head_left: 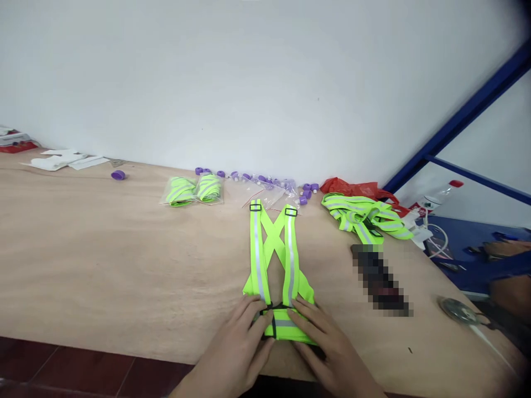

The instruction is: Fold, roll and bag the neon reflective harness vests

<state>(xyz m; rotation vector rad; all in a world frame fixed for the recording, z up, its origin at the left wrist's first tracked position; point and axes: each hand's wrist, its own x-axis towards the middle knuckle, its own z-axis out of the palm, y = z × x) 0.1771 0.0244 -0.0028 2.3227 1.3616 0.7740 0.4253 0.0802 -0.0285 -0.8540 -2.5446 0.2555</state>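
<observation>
A neon-green harness with silver reflective stripes (290, 260) lies flat on the wooden table, its back straps crossed and two black buckles at the top. My left hand (238, 337) rests on the lower left of its waist band, by the black edging, fingers spread. On the band's lower right lies my right hand (321, 337), fingers also spread and flat. Both thumbs sit near the band's bottom edge. Two clear bags with rolled green straps (181, 190) are behind and to the left. A loose heap of similar green straps (360, 213) lies at the right.
Purple caps (269, 181) and clear plastic bags line the wall. A red bag (357, 187), a plastic bottle (440, 198) and a pixelated dark object (380, 281) are on the right. White papers (62, 159) lie far left. A blue metal frame (460, 119) rises at the right.
</observation>
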